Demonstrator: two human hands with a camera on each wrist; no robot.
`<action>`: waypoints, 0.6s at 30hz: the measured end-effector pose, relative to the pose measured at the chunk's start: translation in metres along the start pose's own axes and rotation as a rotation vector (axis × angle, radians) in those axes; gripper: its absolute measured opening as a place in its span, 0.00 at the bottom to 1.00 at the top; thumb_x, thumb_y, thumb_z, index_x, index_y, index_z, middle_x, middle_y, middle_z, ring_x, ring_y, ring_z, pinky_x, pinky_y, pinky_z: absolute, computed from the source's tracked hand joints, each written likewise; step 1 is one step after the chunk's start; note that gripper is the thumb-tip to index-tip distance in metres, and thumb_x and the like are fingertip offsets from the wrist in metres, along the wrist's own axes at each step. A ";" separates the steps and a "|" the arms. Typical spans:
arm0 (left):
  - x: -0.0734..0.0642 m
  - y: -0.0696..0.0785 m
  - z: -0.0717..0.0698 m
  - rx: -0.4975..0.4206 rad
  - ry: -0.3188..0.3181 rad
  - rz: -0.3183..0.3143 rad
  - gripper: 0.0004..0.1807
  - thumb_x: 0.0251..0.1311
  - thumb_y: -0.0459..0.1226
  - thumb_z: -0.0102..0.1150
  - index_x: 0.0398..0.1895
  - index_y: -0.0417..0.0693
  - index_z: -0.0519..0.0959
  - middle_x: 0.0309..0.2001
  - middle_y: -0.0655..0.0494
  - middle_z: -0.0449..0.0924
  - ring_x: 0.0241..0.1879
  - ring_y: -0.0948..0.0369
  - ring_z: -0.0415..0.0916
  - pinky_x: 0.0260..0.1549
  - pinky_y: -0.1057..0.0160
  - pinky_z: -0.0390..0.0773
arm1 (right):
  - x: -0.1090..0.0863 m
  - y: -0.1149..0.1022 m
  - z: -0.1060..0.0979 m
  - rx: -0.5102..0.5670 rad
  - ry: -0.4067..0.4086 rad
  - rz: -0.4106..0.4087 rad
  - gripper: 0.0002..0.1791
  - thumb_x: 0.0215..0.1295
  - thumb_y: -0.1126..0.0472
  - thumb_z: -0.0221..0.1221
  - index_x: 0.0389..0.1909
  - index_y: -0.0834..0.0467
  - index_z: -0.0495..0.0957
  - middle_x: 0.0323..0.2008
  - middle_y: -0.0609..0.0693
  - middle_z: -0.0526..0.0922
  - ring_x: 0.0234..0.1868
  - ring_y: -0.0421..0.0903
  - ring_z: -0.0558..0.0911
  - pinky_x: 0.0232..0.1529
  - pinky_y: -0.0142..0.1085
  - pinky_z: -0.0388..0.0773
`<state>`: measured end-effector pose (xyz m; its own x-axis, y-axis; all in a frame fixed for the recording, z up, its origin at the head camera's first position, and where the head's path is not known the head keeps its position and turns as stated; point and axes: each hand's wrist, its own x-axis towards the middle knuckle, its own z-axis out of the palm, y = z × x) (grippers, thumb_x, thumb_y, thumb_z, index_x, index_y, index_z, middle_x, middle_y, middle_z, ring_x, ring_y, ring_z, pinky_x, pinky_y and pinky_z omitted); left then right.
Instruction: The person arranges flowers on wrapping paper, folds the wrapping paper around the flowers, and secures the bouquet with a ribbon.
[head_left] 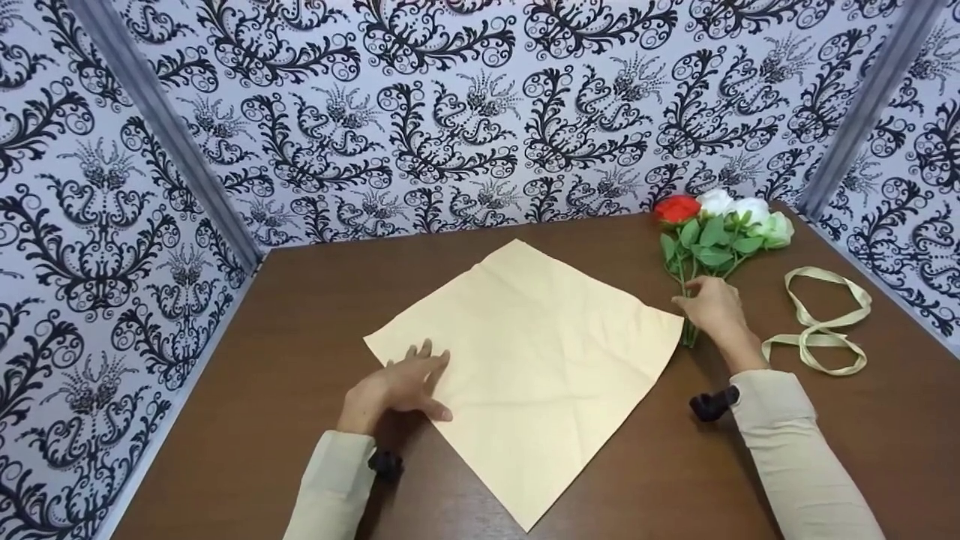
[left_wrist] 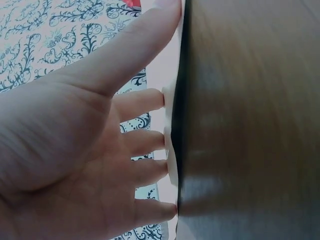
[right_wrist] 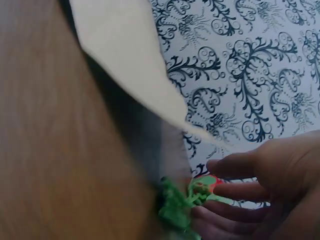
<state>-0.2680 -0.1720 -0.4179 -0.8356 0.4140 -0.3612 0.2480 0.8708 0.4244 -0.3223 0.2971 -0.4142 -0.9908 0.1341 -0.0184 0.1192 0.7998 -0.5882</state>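
In the head view, a pale yellow, square, paper-like sheet (head_left: pixel 525 360) lies cornerwise on the brown wooden table (head_left: pixel 277 375). The left hand (head_left: pixel 401 386) rests on its left part, fingers spread and thumb apart by the lower left edge. The right hand (head_left: pixel 716 307) is at the green stems (head_left: pixel 689 336) of a bunch of red and white flowers with green leaves (head_left: pixel 712 241), just beyond the sheet's right corner; whether its fingers pinch the stems I cannot tell. A pale gold, looped ribbon (head_left: pixel 829 324) lies to the right of that hand.

In the left wrist view, the four fingers stand apart, tips against the sheet, the thumb well away from them.

In the right wrist view, thumb and fingers lie at blurred greenery, the sheet's pointed corner near the thumb
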 end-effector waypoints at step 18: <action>0.000 0.001 0.000 0.016 -0.014 0.000 0.55 0.54 0.50 0.73 0.80 0.46 0.52 0.81 0.35 0.36 0.80 0.38 0.33 0.73 0.30 0.42 | 0.001 0.011 -0.005 -0.037 -0.042 0.134 0.35 0.67 0.55 0.61 0.68 0.72 0.66 0.64 0.74 0.69 0.64 0.75 0.67 0.63 0.62 0.69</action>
<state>-0.2680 -0.1711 -0.4182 -0.8289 0.4172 -0.3728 0.2554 0.8750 0.4112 -0.3217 0.3089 -0.4170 -0.9677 0.2170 -0.1287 0.2517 0.7978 -0.5479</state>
